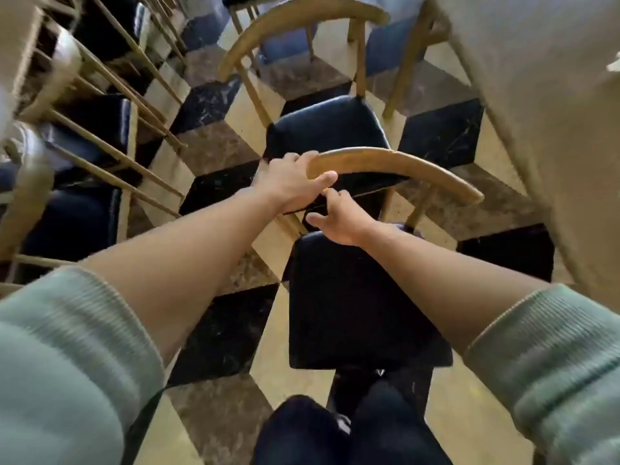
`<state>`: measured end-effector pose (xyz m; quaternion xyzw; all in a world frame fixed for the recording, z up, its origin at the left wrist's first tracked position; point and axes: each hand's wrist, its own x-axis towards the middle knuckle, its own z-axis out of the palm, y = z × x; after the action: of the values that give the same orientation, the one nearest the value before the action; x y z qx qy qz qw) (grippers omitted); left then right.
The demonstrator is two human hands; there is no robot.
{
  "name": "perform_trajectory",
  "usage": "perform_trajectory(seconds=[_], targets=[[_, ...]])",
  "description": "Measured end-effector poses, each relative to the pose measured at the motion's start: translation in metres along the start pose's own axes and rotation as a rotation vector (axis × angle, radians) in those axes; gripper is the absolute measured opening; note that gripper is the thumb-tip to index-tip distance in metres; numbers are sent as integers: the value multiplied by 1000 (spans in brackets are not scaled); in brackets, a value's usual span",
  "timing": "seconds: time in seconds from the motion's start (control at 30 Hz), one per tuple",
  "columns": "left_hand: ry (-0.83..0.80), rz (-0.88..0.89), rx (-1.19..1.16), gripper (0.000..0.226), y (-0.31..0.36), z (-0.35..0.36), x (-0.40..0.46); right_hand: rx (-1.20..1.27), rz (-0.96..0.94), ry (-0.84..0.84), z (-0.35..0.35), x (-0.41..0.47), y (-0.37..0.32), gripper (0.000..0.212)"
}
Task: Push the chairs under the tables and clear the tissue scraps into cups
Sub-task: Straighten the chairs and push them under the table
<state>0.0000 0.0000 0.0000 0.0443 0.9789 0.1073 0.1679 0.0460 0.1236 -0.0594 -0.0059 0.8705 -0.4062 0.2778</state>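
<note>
A chair with a curved wooden backrest and a black padded seat stands in the aisle just ahead of me. My left hand grips the left end of that backrest. My right hand hovers just below it with fingers spread, holding nothing, above another black seat close to my legs. A pale table fills the right side, with a white scrap at the frame's edge. No cup is in view.
A second curved-back chair stands farther up the aisle. Several chairs with black seats and thin wooden legs line the left side. The floor is a black, tan and cream cube pattern. My dark trousers show at the bottom.
</note>
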Motion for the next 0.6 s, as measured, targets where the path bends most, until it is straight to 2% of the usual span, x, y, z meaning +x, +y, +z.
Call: perform_trajectory(seconds=[0.17, 0.27, 0.33, 0.37, 0.43, 0.5, 0.6], targets=[[-154, 172, 26, 86, 10, 14, 83, 340, 85, 84, 27, 47, -5, 75], [-242, 322, 47, 87, 30, 18, 131, 548, 187, 112, 52, 68, -17, 99], [-359, 461, 120, 78, 48, 24, 153, 654, 278, 135, 70, 87, -25, 106], [-411, 551, 158, 72, 63, 30, 167, 731, 313, 200, 79, 105, -27, 106], [-453, 694, 200, 62, 82, 38, 181, 889, 401, 278, 93, 127, -40, 109], [-515, 793, 218, 49, 91, 48, 191, 1038, 472, 338, 105, 144, -54, 116], [-582, 852, 238, 40, 92, 60, 203, 1217, 546, 390, 111, 160, -68, 107]])
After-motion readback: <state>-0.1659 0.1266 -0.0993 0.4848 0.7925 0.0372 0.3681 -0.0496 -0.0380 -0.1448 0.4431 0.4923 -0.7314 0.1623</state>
